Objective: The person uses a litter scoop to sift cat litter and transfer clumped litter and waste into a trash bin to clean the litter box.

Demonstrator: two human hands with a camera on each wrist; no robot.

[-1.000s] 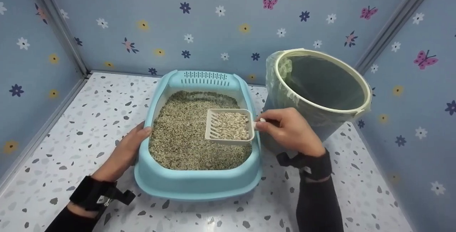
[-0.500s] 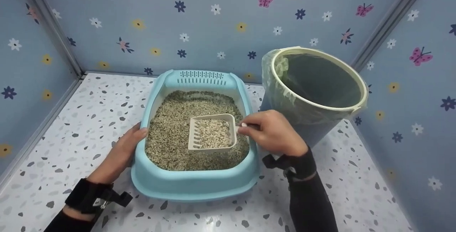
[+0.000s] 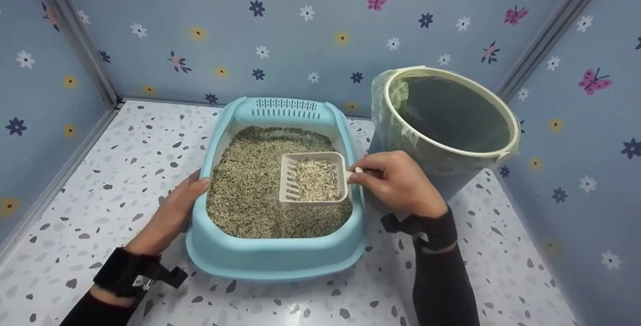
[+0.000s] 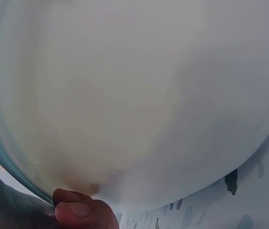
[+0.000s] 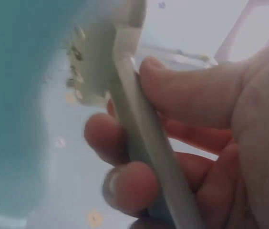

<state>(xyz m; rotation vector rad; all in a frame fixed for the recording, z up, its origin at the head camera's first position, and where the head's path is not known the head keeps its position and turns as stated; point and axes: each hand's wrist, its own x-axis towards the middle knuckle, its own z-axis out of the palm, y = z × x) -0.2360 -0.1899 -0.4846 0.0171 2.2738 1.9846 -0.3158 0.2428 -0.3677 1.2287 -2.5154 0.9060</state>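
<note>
In the head view my right hand [image 3: 400,183] pinches the handle of a white slotted litter scoop [image 3: 284,178], held level over the right half of a litter box. Pale pellets [image 3: 318,178] lie in the scoop, mostly toward its handle side. The right wrist view shows the thumb and curled fingers around the scoop handle [image 5: 146,124]. The light-blue litter box [image 3: 280,256] holds a bed of grey-brown litter [image 3: 250,186]. My left hand [image 3: 173,211] grips the box's left side, thumb on the rim. Fingertips [image 4: 82,212] show at the box's edge in the left wrist view.
A tall bin [image 3: 516,138] with a pale rim and a thin plastic liner stands right of the box, close behind my right hand. Flower-patterned walls [image 3: 300,40] enclose the back and sides of the speckled white surface [image 3: 150,130].
The scoop moved left and nearer to me, then partway back right. The pellets in it look fewer, with more slots bare. My left hand stays on the box.
</note>
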